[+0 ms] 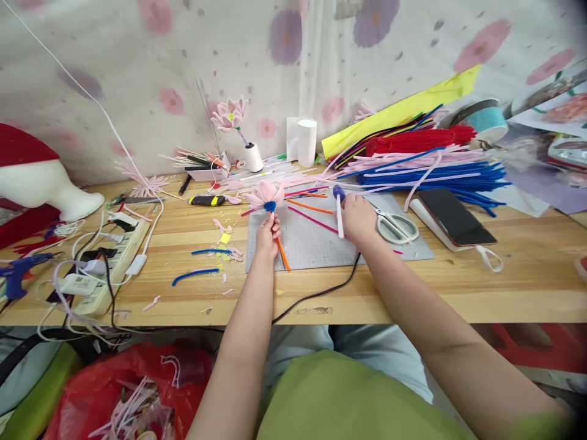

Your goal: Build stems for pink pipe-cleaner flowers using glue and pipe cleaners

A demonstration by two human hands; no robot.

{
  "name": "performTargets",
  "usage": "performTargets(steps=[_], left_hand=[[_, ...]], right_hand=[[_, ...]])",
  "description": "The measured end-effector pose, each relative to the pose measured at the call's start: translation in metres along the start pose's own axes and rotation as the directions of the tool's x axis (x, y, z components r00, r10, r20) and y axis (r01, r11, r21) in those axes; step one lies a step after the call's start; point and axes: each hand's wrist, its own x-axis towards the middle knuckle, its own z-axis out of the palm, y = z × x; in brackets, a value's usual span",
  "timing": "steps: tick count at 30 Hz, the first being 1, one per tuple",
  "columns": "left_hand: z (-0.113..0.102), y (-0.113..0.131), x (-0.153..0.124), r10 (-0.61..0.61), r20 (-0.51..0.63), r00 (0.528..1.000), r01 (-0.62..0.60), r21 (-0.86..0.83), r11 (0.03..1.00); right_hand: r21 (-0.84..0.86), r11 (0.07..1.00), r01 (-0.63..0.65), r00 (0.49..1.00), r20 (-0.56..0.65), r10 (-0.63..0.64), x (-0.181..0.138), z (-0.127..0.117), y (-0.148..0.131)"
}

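Green shirt (343, 400) nearest, outstretched left hand (268, 233) pinches pink flower (264, 195), right hand (358, 215) purple tool (338, 192).

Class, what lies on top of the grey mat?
Scissors, magenta stems and an orange stem lie on the grey mat. The right hand, and the left hand gripping a pink flower, block patches; anything beneath cannot be seen.

top: plain green (358, 400) | trousers: pale blue (389, 357) | left hand (268, 234): bare | right hand (358, 217): bare
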Motion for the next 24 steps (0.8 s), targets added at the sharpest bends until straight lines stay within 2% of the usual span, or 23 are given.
performTargets(steps=[3,5,8,10,16,24], left_hand=[[-0.001,-0.001,0.002,-0.001,0.011,1.000,0.001,0.009,1.000],[-0.001,-0.002,0.003,-0.002,0.014,1.000,0.001,0.025,1.000],[0.001,-0.003,0.004,0.006,0.005,1.000,-0.006,0.047,0.999],[0.001,-0.003,0.003,0.011,-0.001,1.000,-0.011,0.052,0.999],[0.000,-0.002,0.003,0.009,0.002,1.000,-0.009,0.032,0.999],[-0.001,-0.002,0.003,0.013,0.017,1.000,-0.014,0.036,0.999]], right_hand=[[0.010,0.997,-0.074,0.995,-0.059,0.075,0.003,0.005,0.011],[0.010,0.999,-0.049,0.995,-0.084,0.049,0.005,0.008,0.023],[-0.038,0.999,0.025,0.999,-0.040,-0.027,0.009,0.012,0.038],[-0.062,0.998,0.018,1.000,-0.008,-0.018,0.013,0.012,0.045],[0.041,0.999,0.021,1.000,-0.009,-0.021,0.021,0.012,0.053],[0.091,0.993,0.071,0.995,0.070,-0.078,0.018,0.012,0.063]])
